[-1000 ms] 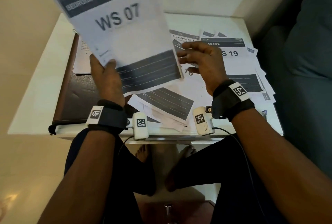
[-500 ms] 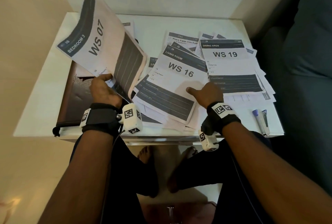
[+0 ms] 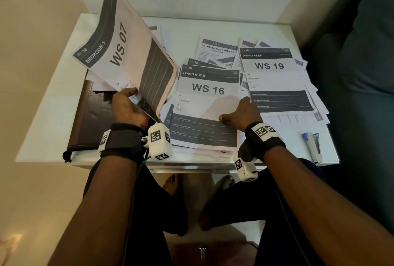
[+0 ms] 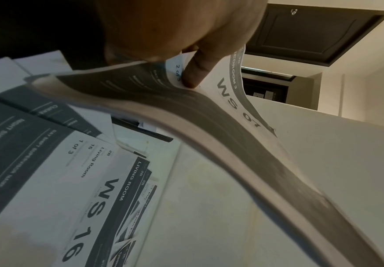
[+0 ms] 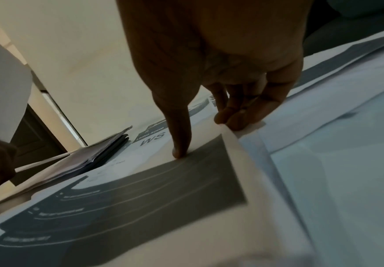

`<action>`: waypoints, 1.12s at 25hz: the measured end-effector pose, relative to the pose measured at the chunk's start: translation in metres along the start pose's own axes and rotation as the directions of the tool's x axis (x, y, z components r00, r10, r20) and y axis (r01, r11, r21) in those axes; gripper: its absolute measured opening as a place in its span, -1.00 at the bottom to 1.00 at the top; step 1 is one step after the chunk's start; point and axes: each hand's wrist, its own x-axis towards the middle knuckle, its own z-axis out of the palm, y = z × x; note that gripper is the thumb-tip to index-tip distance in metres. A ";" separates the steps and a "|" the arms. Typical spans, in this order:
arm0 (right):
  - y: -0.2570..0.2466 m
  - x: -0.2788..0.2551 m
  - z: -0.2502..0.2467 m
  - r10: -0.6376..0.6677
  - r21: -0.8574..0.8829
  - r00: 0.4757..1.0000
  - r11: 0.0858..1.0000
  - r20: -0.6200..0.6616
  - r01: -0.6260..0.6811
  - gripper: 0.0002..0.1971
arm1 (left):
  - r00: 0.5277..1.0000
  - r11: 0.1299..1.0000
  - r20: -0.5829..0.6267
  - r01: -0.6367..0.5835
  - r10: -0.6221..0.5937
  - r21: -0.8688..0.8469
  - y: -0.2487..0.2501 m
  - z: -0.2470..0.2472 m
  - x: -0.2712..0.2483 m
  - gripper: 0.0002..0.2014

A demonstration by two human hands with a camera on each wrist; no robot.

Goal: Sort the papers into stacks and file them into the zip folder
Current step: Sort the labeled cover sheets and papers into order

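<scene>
The white counter (image 3: 64,86) carries everything. At nine o'clock on it lies the brown zip folder (image 3: 91,120), some sheets on its far end. From centre out to three o'clock spread the loose papers (image 3: 298,116): the WS 16 sheet (image 3: 206,103) tops the middle pile, the WS 19 sheet (image 3: 275,78) the one beside it.

The WS 07 bundle (image 3: 128,52) stands tilted above the folder, curving under its own weight. It looks light, floppy and liable to fan, so taking it near the bottom edge with support behind seems wise.

The left hand (image 3: 128,110) pinches its lower edge, thumb on the face. The right hand (image 3: 241,114) presses thumb on WS 16, fingers curled round its right edge.
</scene>
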 end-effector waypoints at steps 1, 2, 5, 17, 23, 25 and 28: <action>0.001 0.002 0.000 0.008 0.020 1.000 1.000 0.002 -0.008 0.02 | 0.998 0.999 0.055 0.022 -0.023 0.032 0.001 -0.001 0.002 -0.87; 0.001 0.003 0.000 0.017 0.038 1.000 0.999 0.005 -0.017 0.02 | 0.995 0.997 0.085 0.050 -0.055 0.065 0.002 -0.002 0.003 -0.83; -0.001 0.005 -0.001 0.041 0.049 0.999 0.998 -0.003 -0.041 0.07 | 0.991 0.991 0.059 0.115 -0.120 0.072 0.006 -0.003 -0.001 -0.72; -0.005 -0.003 -0.005 0.028 0.177 0.999 0.984 -0.045 -0.020 0.06 | 0.990 0.986 0.067 0.118 -0.126 0.116 -0.002 -0.001 -0.002 -0.72; 0.008 -0.012 -0.011 -0.003 0.330 0.995 0.943 -0.096 0.035 -0.24 | 0.996 0.992 0.034 0.085 -0.089 0.093 0.001 -0.004 0.001 -0.53; 0.014 -0.011 -0.014 -0.039 0.316 0.994 0.946 -0.104 0.070 -0.40 | 0.995 0.993 0.052 0.081 -0.086 0.091 -0.001 -0.002 0.001 -0.63; 0.019 -0.010 -0.021 -0.092 0.311 0.988 0.942 -0.127 0.127 -0.60 | 0.993 0.994 0.069 0.087 -0.091 0.059 -0.005 0.000 0.001 -0.78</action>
